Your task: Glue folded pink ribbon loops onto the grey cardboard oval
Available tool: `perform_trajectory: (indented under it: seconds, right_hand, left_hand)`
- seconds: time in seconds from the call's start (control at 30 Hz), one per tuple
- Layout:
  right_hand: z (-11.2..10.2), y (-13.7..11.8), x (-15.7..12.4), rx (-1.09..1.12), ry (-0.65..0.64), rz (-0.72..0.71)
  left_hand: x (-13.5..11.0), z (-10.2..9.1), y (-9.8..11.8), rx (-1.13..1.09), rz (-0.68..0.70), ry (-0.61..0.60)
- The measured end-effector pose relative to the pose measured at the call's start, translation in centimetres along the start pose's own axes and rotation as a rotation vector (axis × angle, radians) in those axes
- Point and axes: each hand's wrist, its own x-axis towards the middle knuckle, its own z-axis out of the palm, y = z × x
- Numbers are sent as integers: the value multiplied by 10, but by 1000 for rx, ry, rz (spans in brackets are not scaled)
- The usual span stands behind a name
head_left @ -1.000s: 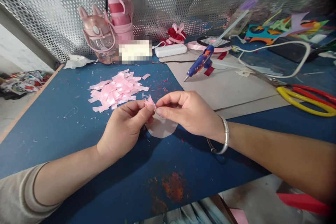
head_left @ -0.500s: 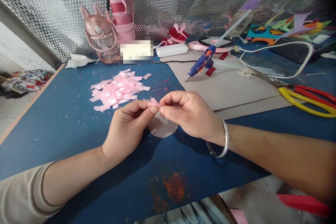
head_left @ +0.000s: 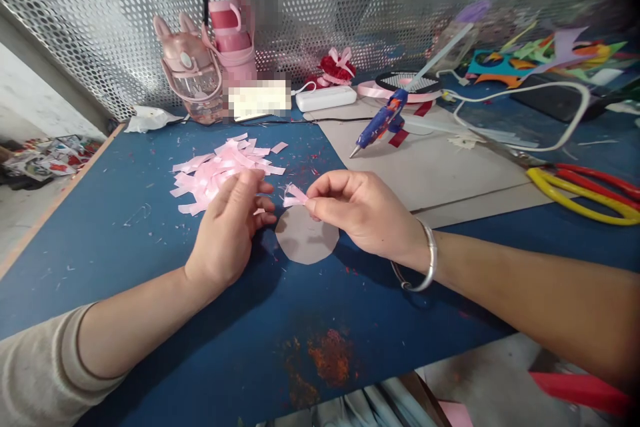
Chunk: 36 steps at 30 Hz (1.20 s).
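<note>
Between the thumb and forefinger of my right hand (head_left: 357,210) is a small pink ribbon piece (head_left: 296,196), folded, with frayed threads at its free end. Below it, flat on the blue table, lies a round grey cardboard disc (head_left: 306,240). My left hand (head_left: 225,230) is off the ribbon piece, with its fingers apart and slightly bent and nothing seen in them. It hovers at the near right side of a pile of cut pink ribbon strips (head_left: 215,170), covering part of it.
A blue glue gun (head_left: 383,123) with a glue stick rests on grey cardboard sheets (head_left: 450,177). Yellow-and-red-handled scissors (head_left: 575,197) lie at the right. Along the mesh wall stand two pink bottles (head_left: 193,70), a white power strip (head_left: 326,99) and a ribbon roll (head_left: 370,91).
My left hand has let go of the ribbon piece and moved left toward the pile. My right hand stays nearly in place with the ribbon, and more of the disc shows.
</note>
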Motion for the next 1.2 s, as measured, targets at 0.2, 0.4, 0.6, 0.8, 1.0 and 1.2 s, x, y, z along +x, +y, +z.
perform_trajectory:
  seconds: [0.2,0.4,0.6,0.8,1.0,1.2]
  right_hand:
    - [0,-3,-5,-232,12,-218]
    - [-3,-2,-6,-366,24,-388]
    - [-3,-2,-2,-135,-42,-92]
    - [-5,-3,3,368,-396,429]
    - [-5,-1,-7,-375,59,-471]
    - [-8,-2,-9,-846,118,-815]
  left_hand:
    - [-11,3,2,270,53,-249]
    - [-11,1,3,431,173,-250]
    - [-11,0,4,603,268,-246]
    - [-14,3,9,646,367,-321]
    - [-13,3,8,320,-76,-245]
    - [-15,2,5,173,-169,-295]
